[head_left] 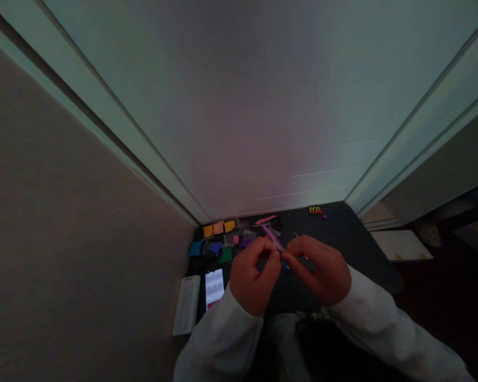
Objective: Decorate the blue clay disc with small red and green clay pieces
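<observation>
My left hand is closed in a pinch at the lower end of a slim pinkish-purple stick, which slants up and left. Fingertips of my right hand meet those of the left at that same end. The right hand is closed too, but what lies between its fingers is too small and dark to tell. Just beneath the fingers a small blue piece shows in part on the dark table. A pair of scissors with black handles lies behind the hands, beside a pink strip-like tool.
Several coloured packets lie at the left, among them an orange one, a blue one and a green one. Nearer are a lit phone and a white flat case. A yellow-dotted red piece sits by the wall.
</observation>
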Motion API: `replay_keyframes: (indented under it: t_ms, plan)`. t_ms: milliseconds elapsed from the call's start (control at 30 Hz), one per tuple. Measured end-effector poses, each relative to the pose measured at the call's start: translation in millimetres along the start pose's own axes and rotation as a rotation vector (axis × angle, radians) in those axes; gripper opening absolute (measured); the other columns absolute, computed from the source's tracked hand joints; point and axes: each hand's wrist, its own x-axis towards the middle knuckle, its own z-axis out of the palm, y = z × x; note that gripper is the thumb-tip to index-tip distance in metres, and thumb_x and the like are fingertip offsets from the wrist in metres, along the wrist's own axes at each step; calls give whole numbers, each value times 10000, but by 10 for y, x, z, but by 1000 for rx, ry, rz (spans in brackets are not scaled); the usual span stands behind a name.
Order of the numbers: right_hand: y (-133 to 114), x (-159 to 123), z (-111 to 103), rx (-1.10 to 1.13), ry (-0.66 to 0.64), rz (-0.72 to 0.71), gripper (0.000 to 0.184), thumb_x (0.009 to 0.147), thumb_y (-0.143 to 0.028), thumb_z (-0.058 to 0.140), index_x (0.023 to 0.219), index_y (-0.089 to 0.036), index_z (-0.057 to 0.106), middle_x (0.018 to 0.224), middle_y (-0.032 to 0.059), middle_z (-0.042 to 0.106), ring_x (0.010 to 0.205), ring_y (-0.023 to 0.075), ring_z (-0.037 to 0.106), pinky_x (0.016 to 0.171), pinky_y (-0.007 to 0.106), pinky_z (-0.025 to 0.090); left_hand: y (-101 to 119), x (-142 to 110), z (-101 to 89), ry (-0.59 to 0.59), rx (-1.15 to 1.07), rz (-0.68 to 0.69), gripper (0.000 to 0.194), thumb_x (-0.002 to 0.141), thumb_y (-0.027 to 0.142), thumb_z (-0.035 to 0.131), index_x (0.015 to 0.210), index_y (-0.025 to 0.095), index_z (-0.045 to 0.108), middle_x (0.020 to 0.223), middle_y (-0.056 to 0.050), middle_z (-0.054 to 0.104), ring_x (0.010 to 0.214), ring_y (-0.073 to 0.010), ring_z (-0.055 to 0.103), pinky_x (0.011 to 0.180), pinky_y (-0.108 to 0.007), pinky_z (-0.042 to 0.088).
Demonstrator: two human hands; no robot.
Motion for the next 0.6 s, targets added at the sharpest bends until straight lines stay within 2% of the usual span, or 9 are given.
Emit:
replay_keyframes:
  t_ms: [200, 400, 600]
  plan:
    - [51, -20, 30, -80, -6, -29, 69, 784, -193, 454, 747, -192, 513, 741, 43, 601, 712, 144, 541, 697, 282, 427, -2, 31, 22, -54, 94, 5, 182, 800, 211, 385, 643, 169, 467, 592, 24, 486, 567, -97, 467, 572, -216, 352]
    - [20, -14, 16, -31, 59, 31, 67, 773, -173, 469, 712, -192, 491, 672, 26, 584, 667, 129, 542, 642, 252, 427, -13, 36, 27, -68, 230, 94, 201, 800, 213, 368, 614, 171, 431, 567, 15, 457, 564, -108, 445, 533, -224, 322]
    - [37, -36, 34, -28, 67, 89, 81, 769, -185, 473, 693, -194, 501, 665, 23, 588, 640, 129, 545, 624, 253, 426, -7, 37, 24, -61, 303, 151, 189, 778, 184, 377, 596, 171, 429, 548, 12, 456, 544, -110, 444, 517, -226, 319]
